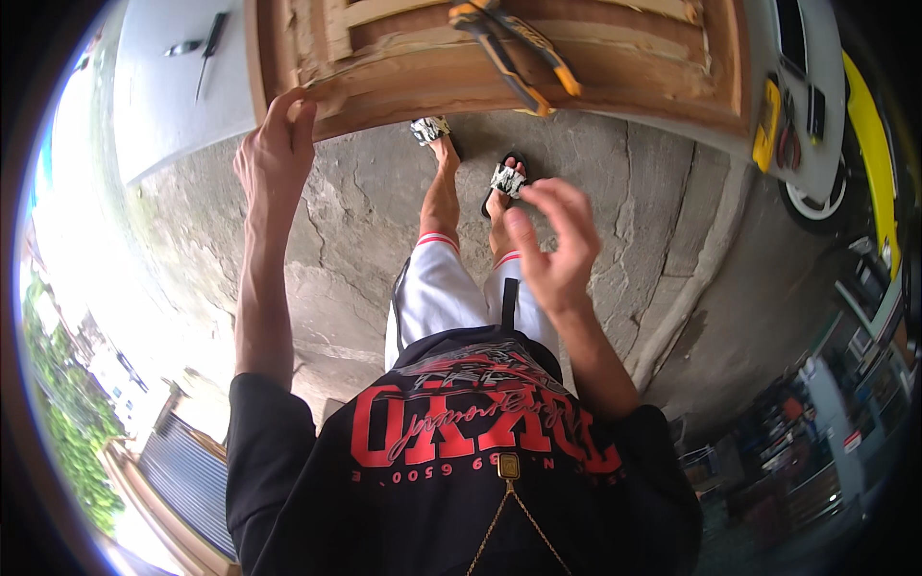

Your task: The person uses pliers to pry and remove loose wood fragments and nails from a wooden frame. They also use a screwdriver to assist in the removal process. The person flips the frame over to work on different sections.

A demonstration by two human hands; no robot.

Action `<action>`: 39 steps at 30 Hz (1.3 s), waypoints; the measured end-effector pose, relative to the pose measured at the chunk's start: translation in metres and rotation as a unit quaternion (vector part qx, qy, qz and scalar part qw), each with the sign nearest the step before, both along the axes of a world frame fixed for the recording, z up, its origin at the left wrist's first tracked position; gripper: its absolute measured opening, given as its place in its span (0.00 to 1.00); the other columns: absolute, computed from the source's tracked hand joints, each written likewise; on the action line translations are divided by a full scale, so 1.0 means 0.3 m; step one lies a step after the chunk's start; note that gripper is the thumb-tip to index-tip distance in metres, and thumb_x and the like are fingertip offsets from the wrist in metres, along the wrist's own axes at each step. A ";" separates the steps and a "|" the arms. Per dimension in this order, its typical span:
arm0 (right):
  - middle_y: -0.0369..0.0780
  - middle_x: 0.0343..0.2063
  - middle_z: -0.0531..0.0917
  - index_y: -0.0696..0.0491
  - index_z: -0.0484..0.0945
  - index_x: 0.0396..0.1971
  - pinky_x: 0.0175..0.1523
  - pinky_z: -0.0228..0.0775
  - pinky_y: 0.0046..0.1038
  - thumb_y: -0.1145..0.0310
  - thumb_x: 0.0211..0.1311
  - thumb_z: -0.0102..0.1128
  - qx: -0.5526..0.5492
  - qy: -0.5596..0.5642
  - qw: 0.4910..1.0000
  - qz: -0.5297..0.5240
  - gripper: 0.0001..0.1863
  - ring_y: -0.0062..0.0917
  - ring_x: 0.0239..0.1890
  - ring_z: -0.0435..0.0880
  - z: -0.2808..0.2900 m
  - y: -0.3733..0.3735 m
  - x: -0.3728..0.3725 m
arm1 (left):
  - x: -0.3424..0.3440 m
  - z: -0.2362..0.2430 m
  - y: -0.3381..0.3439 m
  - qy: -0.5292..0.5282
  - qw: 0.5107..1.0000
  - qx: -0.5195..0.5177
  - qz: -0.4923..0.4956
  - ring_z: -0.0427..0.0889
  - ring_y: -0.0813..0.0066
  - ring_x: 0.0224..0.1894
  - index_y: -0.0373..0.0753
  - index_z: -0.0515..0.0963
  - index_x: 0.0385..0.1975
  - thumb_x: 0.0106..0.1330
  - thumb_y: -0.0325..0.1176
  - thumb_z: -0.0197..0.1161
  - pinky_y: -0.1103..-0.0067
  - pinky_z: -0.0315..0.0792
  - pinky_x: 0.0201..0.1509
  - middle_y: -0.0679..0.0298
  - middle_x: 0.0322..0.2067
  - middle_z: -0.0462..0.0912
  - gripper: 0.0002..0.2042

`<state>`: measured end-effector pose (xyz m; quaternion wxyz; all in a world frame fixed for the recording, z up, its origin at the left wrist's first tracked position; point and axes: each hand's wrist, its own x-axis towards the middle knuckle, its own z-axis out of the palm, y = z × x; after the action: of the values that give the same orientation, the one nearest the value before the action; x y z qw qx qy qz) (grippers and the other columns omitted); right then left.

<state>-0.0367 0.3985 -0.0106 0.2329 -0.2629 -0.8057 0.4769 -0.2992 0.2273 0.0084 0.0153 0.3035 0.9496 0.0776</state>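
My left hand [274, 149] grips the near left corner of a rough wooden frame [432, 77] that lies raised in front of me. Its fingers curl over the splintered edge. My right hand [552, 235] hovers lower and to the right, over my legs, with fingers loosely apart and nothing in it. On the frame's top rests a clamp [514, 48] with orange and black handles. It is beyond reach of either hand.
A white tabletop [182, 106] at the upper left carries a knife [206, 53]. Cracked concrete floor [355, 250] spreads below. A yellow vehicle [864, 125] and a wheel stand at the upper right, cluttered shelves [826, 413] at the right.
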 end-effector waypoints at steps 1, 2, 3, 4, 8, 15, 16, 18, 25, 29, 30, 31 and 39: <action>0.43 0.40 0.76 0.56 0.79 0.40 0.44 0.69 0.31 0.72 0.52 0.66 0.030 0.000 0.999 -0.028 0.14 0.32 0.40 0.76 -0.007 0.036 0.022 | 0.008 -0.002 0.000 0.018 1.000 -0.025 0.004 0.76 0.67 0.15 0.47 0.77 0.43 0.66 0.41 0.58 0.73 0.67 0.21 0.60 0.14 0.75 0.10; 0.43 0.40 0.76 0.56 0.79 0.40 0.44 0.69 0.31 0.72 0.52 0.66 0.055 0.001 0.997 -0.055 0.14 0.33 0.41 0.76 -0.018 0.069 0.043 | -0.003 -0.002 -0.009 0.017 0.999 -0.051 -0.002 0.77 0.65 0.16 0.47 0.77 0.42 0.66 0.41 0.58 0.72 0.68 0.22 0.60 0.14 0.76 0.10; 0.44 0.42 0.75 0.56 0.79 0.41 0.45 0.69 0.32 0.72 0.52 0.66 0.066 -0.012 0.994 -0.085 0.15 0.34 0.43 0.76 -0.015 0.110 0.057 | -0.029 -0.006 -0.013 0.014 0.997 -0.073 -0.008 0.78 0.64 0.16 0.47 0.77 0.41 0.66 0.41 0.57 0.72 0.68 0.22 0.60 0.15 0.77 0.09; 0.44 0.45 0.74 0.56 0.78 0.42 0.46 0.69 0.33 0.72 0.51 0.67 0.077 -0.024 0.990 -0.114 0.16 0.35 0.44 0.75 -0.008 0.148 0.066 | -0.042 -0.005 -0.007 0.013 0.995 -0.095 -0.013 0.79 0.63 0.17 0.46 0.77 0.41 0.66 0.41 0.57 0.71 0.69 0.23 0.60 0.15 0.78 0.09; 0.47 0.53 0.67 0.54 0.78 0.45 0.49 0.69 0.38 0.67 0.52 0.68 0.150 -0.021 0.973 -0.173 0.20 0.39 0.52 0.72 -0.010 0.289 0.084 | -0.073 0.100 0.042 -0.121 0.990 -0.028 -0.064 0.83 0.64 0.29 0.39 0.75 0.36 0.69 0.35 0.53 0.75 0.73 0.33 0.57 0.26 0.82 0.08; 0.49 0.59 0.62 0.49 0.75 0.51 0.53 0.66 0.41 0.58 0.55 0.67 0.096 0.003 0.965 -0.243 0.24 0.43 0.59 0.66 -0.065 0.345 0.174 | 0.314 0.223 0.206 -0.456 0.883 0.058 -0.094 0.77 0.79 0.27 0.33 0.74 0.27 0.63 0.25 0.54 0.80 0.71 0.31 0.61 0.22 0.76 0.04; 0.49 0.59 0.62 0.49 0.74 0.52 0.54 0.66 0.41 0.57 0.55 0.66 0.065 0.011 0.961 -0.270 0.25 0.43 0.59 0.65 -0.075 0.341 0.207 | 0.342 0.134 0.202 -0.495 0.861 0.010 -0.118 0.76 0.79 0.26 0.33 0.73 0.24 0.60 0.28 0.57 0.79 0.69 0.31 0.63 0.21 0.76 0.06; 0.47 0.61 0.60 0.49 0.73 0.53 0.56 0.65 0.41 0.56 0.57 0.65 -0.039 -0.045 0.945 -0.320 0.25 0.39 0.61 0.65 -0.108 0.313 0.320 | 0.430 -0.147 0.264 -0.547 0.834 0.040 -0.050 0.71 0.79 0.22 0.32 0.73 0.23 0.62 0.34 0.52 0.79 0.65 0.26 0.66 0.18 0.72 0.11; 0.43 0.61 0.63 0.49 0.70 0.55 0.54 0.65 0.38 0.59 0.61 0.61 -0.159 -0.277 0.884 -0.341 0.24 0.34 0.62 0.65 -0.260 0.056 0.834 | 0.325 -1.010 0.678 -0.497 0.824 0.093 0.256 0.77 0.77 0.21 0.34 0.79 0.26 0.62 0.33 0.56 0.79 0.70 0.25 0.64 0.18 0.78 0.09; 0.42 0.55 0.70 0.53 0.74 0.49 0.50 0.69 0.35 0.64 0.58 0.64 -0.132 -0.295 0.872 -0.368 0.19 0.33 0.56 0.71 -0.216 -0.030 0.898 | 0.326 -1.083 0.760 -0.446 0.860 0.110 0.220 0.78 0.76 0.24 0.34 0.79 0.28 0.61 0.34 0.58 0.79 0.71 0.28 0.62 0.21 0.80 0.09; 0.42 0.53 0.72 0.54 0.75 0.47 0.49 0.69 0.34 0.65 0.58 0.64 -0.124 -0.292 0.875 -0.367 0.18 0.34 0.54 0.72 -0.207 -0.029 0.867 | 0.336 -1.079 0.743 -0.436 0.869 0.115 0.202 0.79 0.76 0.24 0.34 0.79 0.29 0.61 0.34 0.58 0.79 0.71 0.28 0.62 0.21 0.80 0.09; 0.43 0.52 0.73 0.54 0.75 0.45 0.49 0.69 0.34 0.66 0.57 0.65 -0.093 -0.260 0.898 -0.343 0.17 0.34 0.53 0.73 -0.189 -0.011 0.807 | 0.339 -1.070 0.725 -0.429 0.874 0.124 0.189 0.79 0.75 0.25 0.34 0.79 0.29 0.61 0.34 0.58 0.79 0.72 0.29 0.62 0.22 0.80 0.09; 0.45 0.49 0.74 0.53 0.78 0.34 0.51 0.65 0.38 0.61 0.51 0.68 0.176 -0.025 0.984 0.004 0.14 0.40 0.51 0.73 0.114 0.219 -0.116 | 0.326 -0.873 0.389 -0.337 0.897 0.286 0.021 0.82 0.73 0.29 0.34 0.80 0.34 0.60 0.35 0.60 0.77 0.73 0.34 0.58 0.26 0.84 0.10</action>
<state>-0.0713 0.4641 0.0235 0.2534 -0.2266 -0.8835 0.3222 -0.2013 0.3440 -0.2535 0.2459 0.2300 0.8306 0.4435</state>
